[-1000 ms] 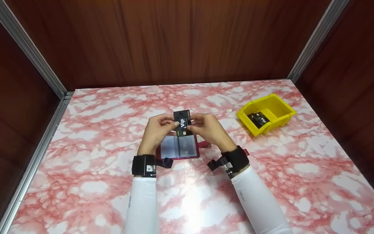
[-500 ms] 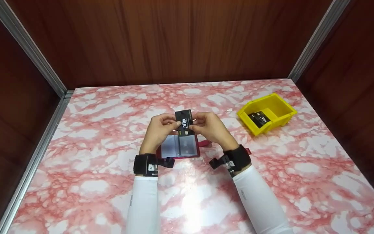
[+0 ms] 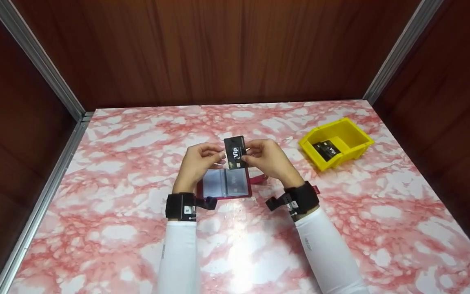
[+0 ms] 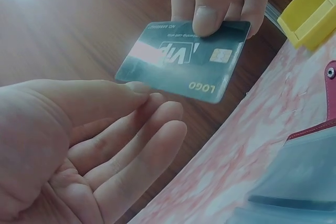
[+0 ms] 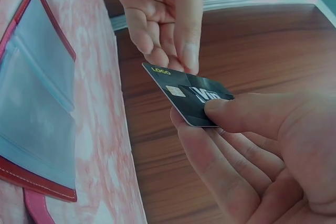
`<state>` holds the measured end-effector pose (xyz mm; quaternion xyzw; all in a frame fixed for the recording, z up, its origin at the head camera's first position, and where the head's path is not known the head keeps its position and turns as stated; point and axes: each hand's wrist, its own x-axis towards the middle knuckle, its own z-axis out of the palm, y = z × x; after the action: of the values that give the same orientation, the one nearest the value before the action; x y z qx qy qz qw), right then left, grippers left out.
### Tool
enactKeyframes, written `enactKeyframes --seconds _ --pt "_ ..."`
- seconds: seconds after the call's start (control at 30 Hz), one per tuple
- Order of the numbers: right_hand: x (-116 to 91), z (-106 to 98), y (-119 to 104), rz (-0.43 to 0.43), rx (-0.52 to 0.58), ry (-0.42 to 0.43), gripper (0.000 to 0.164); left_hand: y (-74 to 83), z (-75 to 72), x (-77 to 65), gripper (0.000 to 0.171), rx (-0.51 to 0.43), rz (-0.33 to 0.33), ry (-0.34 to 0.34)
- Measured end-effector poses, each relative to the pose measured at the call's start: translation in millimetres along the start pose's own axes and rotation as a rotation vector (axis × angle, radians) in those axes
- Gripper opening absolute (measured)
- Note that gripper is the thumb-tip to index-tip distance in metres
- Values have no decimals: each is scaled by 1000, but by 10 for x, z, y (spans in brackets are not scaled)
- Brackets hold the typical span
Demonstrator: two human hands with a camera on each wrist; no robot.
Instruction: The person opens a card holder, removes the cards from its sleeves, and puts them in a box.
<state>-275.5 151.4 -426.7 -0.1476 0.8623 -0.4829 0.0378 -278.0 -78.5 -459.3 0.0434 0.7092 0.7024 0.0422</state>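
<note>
A black card [image 3: 235, 153] printed "Vip" and "LOGO" is held up over the table by my right hand [image 3: 269, 157]. The right thumb presses its face and the fingers lie under it, as the right wrist view shows. My left hand [image 3: 202, 161] is at the card's other edge, thumb and fingers loosely bent. In the left wrist view the left thumb [image 4: 105, 95] lies along that edge without a clear grip; whether it still touches is hard to tell. Below both hands a red card holder [image 3: 226, 183] lies open, showing clear plastic sleeves.
A yellow bin [image 3: 351, 134] stands at the right of the table, with black cards [image 3: 327, 150] inside it. The holder's red strap [image 3: 258, 179] sticks out to its right. Dark wooden panels [image 3: 227, 53] enclose the back and sides of the marbled table.
The card has moved slightly right and up with my right hand. My left thumb, earlier on the card's face, has come off it. The card holder stays where it was.
</note>
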Motion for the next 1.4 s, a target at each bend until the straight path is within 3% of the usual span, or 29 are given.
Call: enactKeyframes --seconds 0.2,0.37,0.5,0.77,1.0,1.4 --pt "12 -92 -6 8 -25 12 32 -23 -96 -7 20 123 -27 17" --pt "18 -201 21 2 -46 33 34 -56 -160 -21 15 153 -111 33" --pt "18 -284 32 4 -27 49 34 -71 -188 -25 15 181 -149 9" --pt "-15 -464 129 30 23 59 34 -106 -83 -42 17 252 -243 -27" --pt "-109 -853 235 81 -84 119 34 -153 38 -45 23 294 -273 -45" --pt "-224 -1667 282 151 -334 176 37 -179 -5 -40 21 268 -290 -49"
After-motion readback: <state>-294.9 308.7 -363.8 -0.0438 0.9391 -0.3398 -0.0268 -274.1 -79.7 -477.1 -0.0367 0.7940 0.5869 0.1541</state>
